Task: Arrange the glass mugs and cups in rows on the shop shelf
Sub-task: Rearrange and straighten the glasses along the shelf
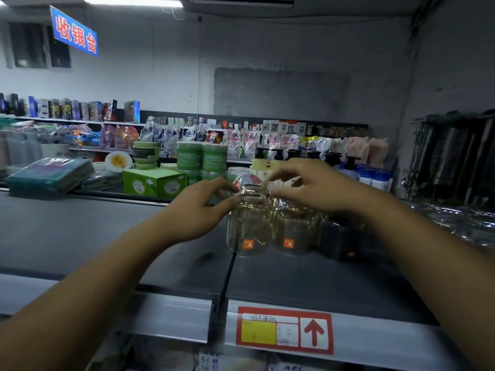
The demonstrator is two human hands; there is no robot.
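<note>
Left hand (199, 207) grips a clear glass cup (247, 223); right hand (312, 187) at three o'clock tops a second glass cup (290, 228) on the dark shelf (107, 236)

dim, bluish light comes from a ceiling tube lamp (131, 1) glaring white at top left. below it, shelf goods blur softly; straight lines bow near the frame edges.

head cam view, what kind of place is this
Most likely a small general shop. A red price tag is fixed to the front rail of the shelf, pump bottles and refill pouches fill racks behind, and a blue hanging sign reads cashier. Both hands, left hand and right hand, touch glass cups.
</note>
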